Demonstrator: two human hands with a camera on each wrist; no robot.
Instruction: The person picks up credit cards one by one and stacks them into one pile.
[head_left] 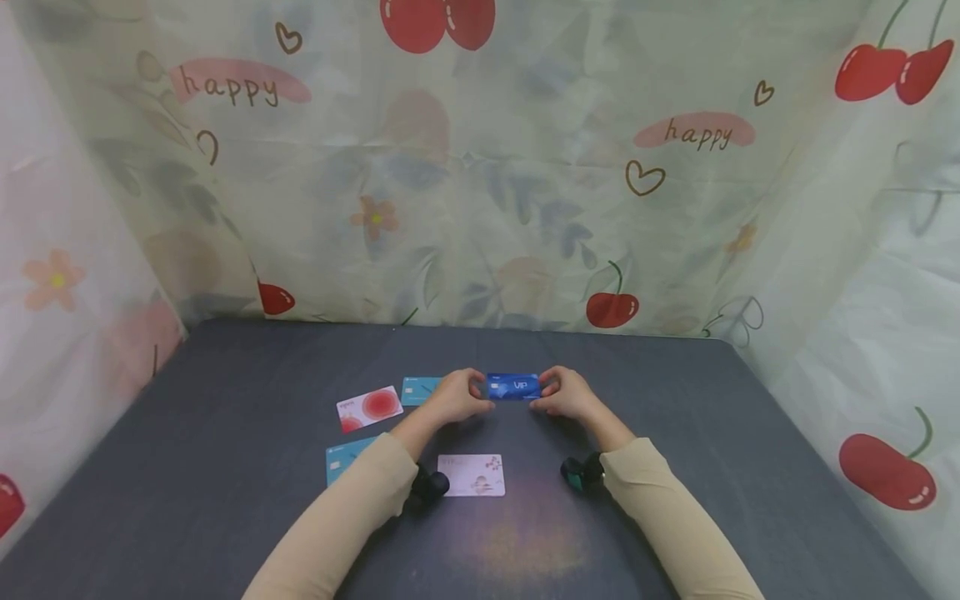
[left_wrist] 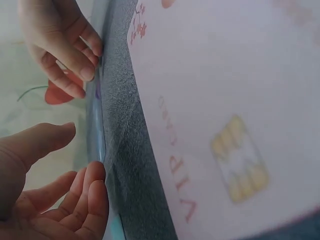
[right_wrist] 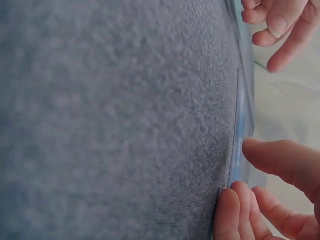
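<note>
A blue VIP card (head_left: 513, 387) lies flat on the dark tabletop between my two hands. My left hand (head_left: 459, 396) is at its left edge, with thumb and fingertips apart and no card between them in the left wrist view. At the right edge is my right hand (head_left: 568, 393); its fingertips (right_wrist: 227, 212) rest by the card's near corner, while the thumb (right_wrist: 260, 152) stands away from them. Whether either hand touches the card is hard to tell. A pale pink VIP card (head_left: 472, 475) lies nearer, beside the left wrist.
Left of my left hand lie a red-and-white card (head_left: 370, 408) and a light blue card (head_left: 417, 389), partly behind the hand. Another light blue card (head_left: 347, 458) is partly under the left sleeve. A patterned curtain (head_left: 465, 208) rises behind the table (head_left: 225, 400).
</note>
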